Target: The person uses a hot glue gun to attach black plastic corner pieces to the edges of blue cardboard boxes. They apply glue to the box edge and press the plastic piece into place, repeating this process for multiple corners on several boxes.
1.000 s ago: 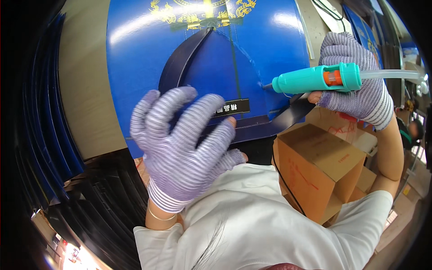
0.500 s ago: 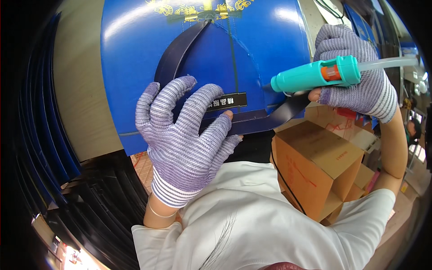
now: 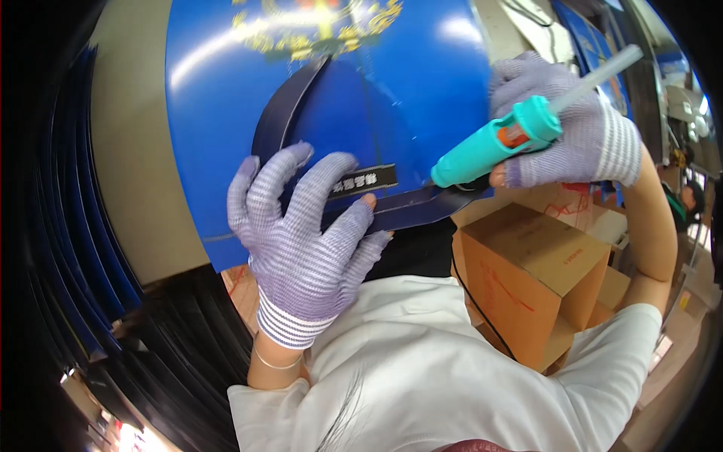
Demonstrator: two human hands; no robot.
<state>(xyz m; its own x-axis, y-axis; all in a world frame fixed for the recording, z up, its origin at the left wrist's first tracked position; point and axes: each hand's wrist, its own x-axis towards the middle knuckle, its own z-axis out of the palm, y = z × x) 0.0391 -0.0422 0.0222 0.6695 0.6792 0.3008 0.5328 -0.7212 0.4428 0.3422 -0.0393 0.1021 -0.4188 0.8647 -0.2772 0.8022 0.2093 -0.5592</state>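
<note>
A shiny blue panel (image 3: 218, 128) with gold ornaments at its far edge lies in front of me. On it a dark strip (image 3: 280, 113) stands on edge, curving round from the far middle, down the left and along the near side. My left hand (image 3: 301, 241), in a purple-and-white striped glove, rests with fingers spread over the strip's near left bend. A small black label (image 3: 376, 178) shows beside its fingers. My right hand (image 3: 561, 128), gloved too, closes round a teal glue gun (image 3: 482, 154) with a translucent glue stick (image 3: 602, 74) behind. The gun's tip is by the strip's right part.
Cardboard boxes (image 3: 527, 264) stand below the panel at the right. Stacked blue panels (image 3: 75, 196) and dark pieces (image 3: 173, 369) line the left side. A black cable (image 3: 482, 316) hangs before the boxes. Another person (image 3: 687, 200) is partly visible at the far right.
My right hand has brought the glue gun left and down, its tip now close to the strip and its rear tilted upward. The panel has shifted slightly; my left hand stays spread on the strip.
</note>
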